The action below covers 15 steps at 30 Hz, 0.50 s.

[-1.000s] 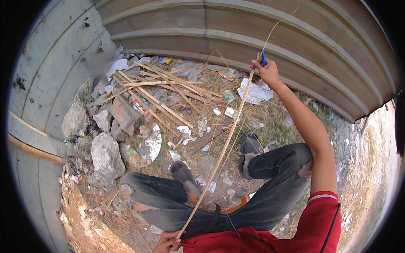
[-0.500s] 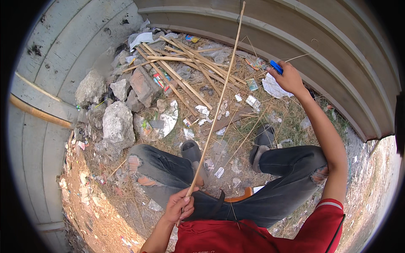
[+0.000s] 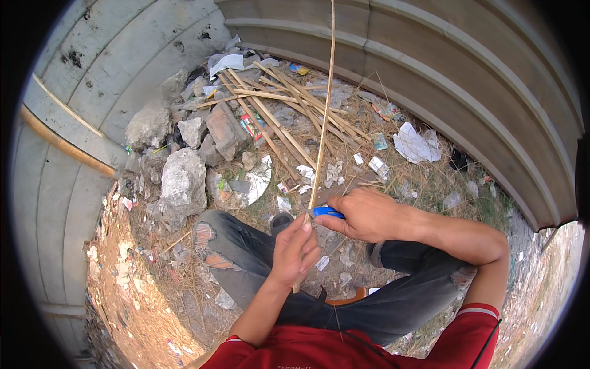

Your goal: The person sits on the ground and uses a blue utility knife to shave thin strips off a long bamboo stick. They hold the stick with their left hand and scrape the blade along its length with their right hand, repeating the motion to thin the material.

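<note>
A long, thin wooden strip [image 3: 324,117] rises away from me past the top of the picture, its lower end showing below my fist. Fingers wrapped round its lower part, my left hand [image 3: 295,251] holds it above my lap. My right hand [image 3: 372,215] is closed on a blue-handled cutter knife [image 3: 327,212]. The cutter's front end lies against the strip, just beyond my left thumb; its blade is too small to make out. Both hands are close together, between my bent knees.
Several wooden strips [image 3: 270,117] lie piled on the littered ground ahead. Grey rocks [image 3: 183,181] are heaped at the left. Curved metal sheeting [image 3: 442,80] stands at the far right, pale panels [image 3: 110,67] at the left. Crumpled white paper [image 3: 416,144] lies near the sheeting.
My right hand has come back from the far right with the cutter to the strip beside my left hand. My left hand has moved slightly right and forward, and the strip stands more upright.
</note>
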Tool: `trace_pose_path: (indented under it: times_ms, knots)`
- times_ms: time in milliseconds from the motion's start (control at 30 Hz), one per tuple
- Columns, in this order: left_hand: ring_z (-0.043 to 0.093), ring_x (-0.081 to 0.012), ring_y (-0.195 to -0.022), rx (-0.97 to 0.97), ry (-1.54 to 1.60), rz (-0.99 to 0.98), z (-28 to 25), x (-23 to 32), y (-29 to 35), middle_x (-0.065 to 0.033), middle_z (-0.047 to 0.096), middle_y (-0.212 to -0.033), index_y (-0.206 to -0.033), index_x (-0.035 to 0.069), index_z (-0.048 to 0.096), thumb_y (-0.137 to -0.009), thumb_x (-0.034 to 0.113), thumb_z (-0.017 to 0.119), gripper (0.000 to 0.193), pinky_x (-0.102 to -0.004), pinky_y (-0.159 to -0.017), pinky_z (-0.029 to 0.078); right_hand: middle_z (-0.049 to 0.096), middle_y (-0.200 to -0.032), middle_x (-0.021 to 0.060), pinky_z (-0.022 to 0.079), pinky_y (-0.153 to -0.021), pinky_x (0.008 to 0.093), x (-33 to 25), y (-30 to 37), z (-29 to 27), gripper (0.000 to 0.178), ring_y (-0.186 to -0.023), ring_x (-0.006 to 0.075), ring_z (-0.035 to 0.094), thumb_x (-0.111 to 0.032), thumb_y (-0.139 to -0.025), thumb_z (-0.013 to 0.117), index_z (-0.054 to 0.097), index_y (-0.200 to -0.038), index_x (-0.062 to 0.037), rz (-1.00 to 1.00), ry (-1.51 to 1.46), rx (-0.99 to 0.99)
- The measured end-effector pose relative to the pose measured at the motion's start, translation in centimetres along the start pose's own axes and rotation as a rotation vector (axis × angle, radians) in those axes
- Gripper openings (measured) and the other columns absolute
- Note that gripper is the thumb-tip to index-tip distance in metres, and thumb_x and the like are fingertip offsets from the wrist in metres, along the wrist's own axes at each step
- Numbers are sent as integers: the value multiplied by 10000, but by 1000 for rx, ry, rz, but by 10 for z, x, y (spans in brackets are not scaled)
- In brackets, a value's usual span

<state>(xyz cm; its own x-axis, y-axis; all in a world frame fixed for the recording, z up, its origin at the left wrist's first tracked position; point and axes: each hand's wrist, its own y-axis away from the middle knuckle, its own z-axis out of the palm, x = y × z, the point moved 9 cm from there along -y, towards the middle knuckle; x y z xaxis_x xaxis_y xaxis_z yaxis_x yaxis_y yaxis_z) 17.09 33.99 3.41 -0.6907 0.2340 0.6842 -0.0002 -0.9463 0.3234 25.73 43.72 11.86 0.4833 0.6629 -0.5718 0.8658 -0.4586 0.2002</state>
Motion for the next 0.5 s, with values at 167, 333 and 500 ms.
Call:
trace_pose_path:
  times_ms: [167, 333, 500]
  knots:
    - [291, -49, -390, 21, 3, -24, 5, -2, 6, 31, 370, -667, -1476, 32, 456, -1097, 192, 452, 412, -213, -363, 244, 696, -776, 246, 551, -739, 554, 23, -9, -18, 512, -796, 466, 689, -480, -1032, 518, 693, -1013, 0, 131, 80, 143]
    - [286, -43, -397, 42, -67, -46, 3, -10, 13, 39, 348, -655, -1491, 33, 460, -1092, 178, 467, 425, -212, -380, 244, 698, -759, 235, 555, -739, 554, 38, -9, -20, 520, -777, 469, 691, -506, -1035, 500, 711, -1010, -32, 72, 79, 114]
    - [257, -32, -426, 44, -48, -15, 3, -4, 4, 68, 329, -623, -1490, 57, 479, -1091, 154, 465, 410, -222, -400, 250, 705, -787, 239, 546, -750, 570, 18, -3, 2, 528, -794, 468, 692, -528, -1021, 513, 711, -1008, -39, 32, 56, 125]
